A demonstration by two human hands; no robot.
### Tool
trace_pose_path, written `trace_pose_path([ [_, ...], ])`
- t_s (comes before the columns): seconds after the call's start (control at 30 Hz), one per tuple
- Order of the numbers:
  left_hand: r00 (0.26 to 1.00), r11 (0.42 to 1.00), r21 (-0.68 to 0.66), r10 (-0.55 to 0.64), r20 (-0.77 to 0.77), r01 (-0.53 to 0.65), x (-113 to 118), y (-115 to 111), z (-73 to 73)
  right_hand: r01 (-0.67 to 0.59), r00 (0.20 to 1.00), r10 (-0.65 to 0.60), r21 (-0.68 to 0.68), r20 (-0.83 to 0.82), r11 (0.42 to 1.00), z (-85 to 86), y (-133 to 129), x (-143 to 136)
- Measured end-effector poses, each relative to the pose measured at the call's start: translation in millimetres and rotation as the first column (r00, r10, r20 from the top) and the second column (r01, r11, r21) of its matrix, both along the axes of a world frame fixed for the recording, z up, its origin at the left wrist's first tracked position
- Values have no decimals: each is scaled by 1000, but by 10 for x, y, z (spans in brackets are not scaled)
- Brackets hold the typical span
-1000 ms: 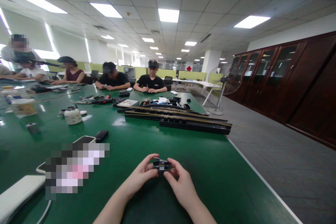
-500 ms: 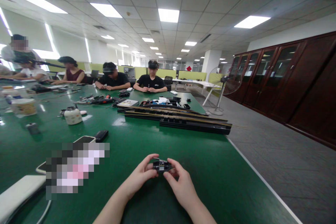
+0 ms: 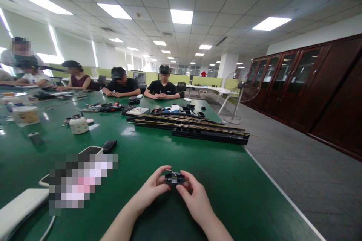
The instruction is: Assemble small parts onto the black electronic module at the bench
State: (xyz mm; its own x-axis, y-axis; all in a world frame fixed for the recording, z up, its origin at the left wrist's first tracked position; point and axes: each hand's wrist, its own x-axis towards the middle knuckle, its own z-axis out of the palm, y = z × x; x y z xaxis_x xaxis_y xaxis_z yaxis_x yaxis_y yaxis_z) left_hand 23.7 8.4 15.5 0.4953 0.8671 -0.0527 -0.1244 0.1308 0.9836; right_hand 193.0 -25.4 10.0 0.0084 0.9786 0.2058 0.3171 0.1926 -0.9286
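A small black part with metal pieces inside (image 3: 174, 179) is held between both hands above the green table (image 3: 135, 158). Its exact kind is too small to make out. My left hand (image 3: 154, 186) grips its left end, thumb below and index finger along the upper edge. On the right end, my right hand (image 3: 194, 192) pinches it between thumb and fingers. A thin silvery strip shows along the part's top, by my left fingertip. The far sides of the fingers are partly hidden.
Long black rails (image 3: 209, 135) with thin brass-coloured rods lie ahead. At left are a phone (image 3: 92, 150), a white box-like object (image 3: 22, 207) with a cable, and a white jar (image 3: 78, 124). Tools (image 3: 110, 108) lie farther back. Several people sit across the table. The table edge (image 3: 283, 192) runs along the right.
My hands and the black part stay practically still. Across the table, the person in the black T-shirt has shifted their hands slightly.
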Motion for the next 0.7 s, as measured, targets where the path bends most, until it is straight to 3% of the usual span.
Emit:
trace_pose_path([
  [0.7, 999, 998, 47, -35, 15, 34, -3, 8, -61, -20, 997, 25, 59, -77, 998, -6, -18, -16],
])
